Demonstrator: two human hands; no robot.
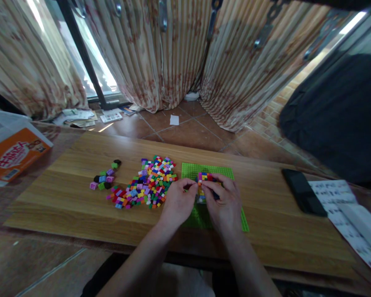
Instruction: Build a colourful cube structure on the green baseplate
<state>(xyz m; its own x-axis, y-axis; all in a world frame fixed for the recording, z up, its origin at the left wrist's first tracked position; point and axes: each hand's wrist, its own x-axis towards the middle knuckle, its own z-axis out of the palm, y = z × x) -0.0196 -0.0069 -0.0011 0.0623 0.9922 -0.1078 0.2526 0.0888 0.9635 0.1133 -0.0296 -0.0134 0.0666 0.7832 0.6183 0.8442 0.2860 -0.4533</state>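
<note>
Fingers of the left hand (179,201) are drawn together at thumb and index, at the left edge of a multicoloured brick assembly (205,176); whether a piece sits between the tips cannot be determined. Fingers of the right hand (225,202) curve over the right and near portions of the same assembly and hide part of it; whether they grasp it or only rest against it cannot be determined. The assembly is located right of the frame centre, on a green baseplate (190,169). The baseplate lies on a wood-grain counter (80,222), with both forearms entering from the lower edge of the frame.

Left of the baseplate, near the frame centre, lies a loose pile of small bricks (156,179) in mixed colours. Farther left is a separate scattered group of larger bricks (102,178) in black, green, pink, purple and blue. At the right of the frame, a black flat device (303,192) partly overlaps a printed sheet (335,196). At the left edge stands an orange-labelled container (15,152).
</note>
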